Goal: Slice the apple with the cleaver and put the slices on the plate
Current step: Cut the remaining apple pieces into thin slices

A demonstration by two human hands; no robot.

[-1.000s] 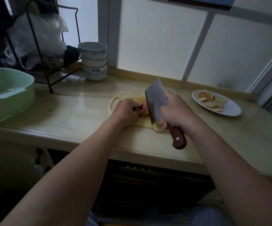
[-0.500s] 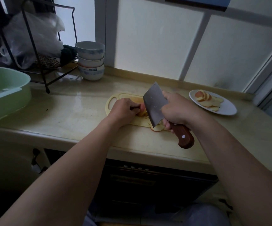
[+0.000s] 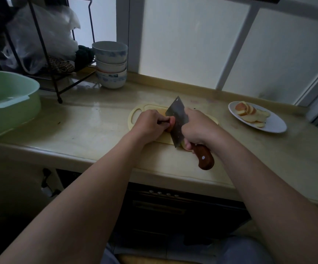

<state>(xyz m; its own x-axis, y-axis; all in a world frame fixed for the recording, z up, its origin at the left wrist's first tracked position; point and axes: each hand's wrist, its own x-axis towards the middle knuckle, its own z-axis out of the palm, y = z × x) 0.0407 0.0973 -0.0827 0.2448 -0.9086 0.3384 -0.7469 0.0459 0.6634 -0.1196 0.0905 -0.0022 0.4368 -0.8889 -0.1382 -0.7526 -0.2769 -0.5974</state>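
Observation:
A piece of red-skinned apple (image 3: pixel 171 124) lies on the pale yellow cutting board (image 3: pixel 135 115). My left hand (image 3: pixel 150 123) grips it with curled fingers, hiding most of it. My right hand (image 3: pixel 198 130) grips the brown wooden handle of the cleaver (image 3: pixel 177 121). The steel blade stands on edge against the right side of the apple. A cut slice shows under the blade's near end, by my right fingers. The white plate (image 3: pixel 274 123) at the right holds several apple slices (image 3: pixel 249 114).
A stack of white-and-blue bowls (image 3: pixel 110 63) stands at the back by the window. A green basin (image 3: pixel 7 100) sits at the far left, with a black wire rack (image 3: pixel 45 44) and plastic bags behind it. The counter's front edge runs just below the board.
The cleaver has come down from a raised tilt onto the apple, close to my left fingers. My left hand keeps its grip on the apple.

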